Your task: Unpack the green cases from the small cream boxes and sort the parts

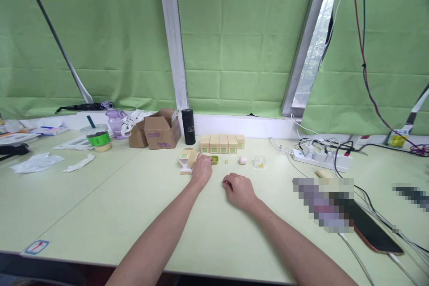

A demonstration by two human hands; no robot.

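Note:
My left hand reaches forward and wraps round a small cream box with a green label that lies tipped on the table with its flap open. A small green lid lies just right of that hand. My right hand rests on the pale green table with its fingers curled; whatever is in them is hidden. Behind the hands stands a row of several matching cream boxes. A tiny yellow piece, a pink-white roll and a clear cup lie to the right.
A black cylinder and brown cartons stand at the back. A drink cup and a purple jar sit at left. A power strip, cables and a phone fill the right side. Green curtains hang behind.

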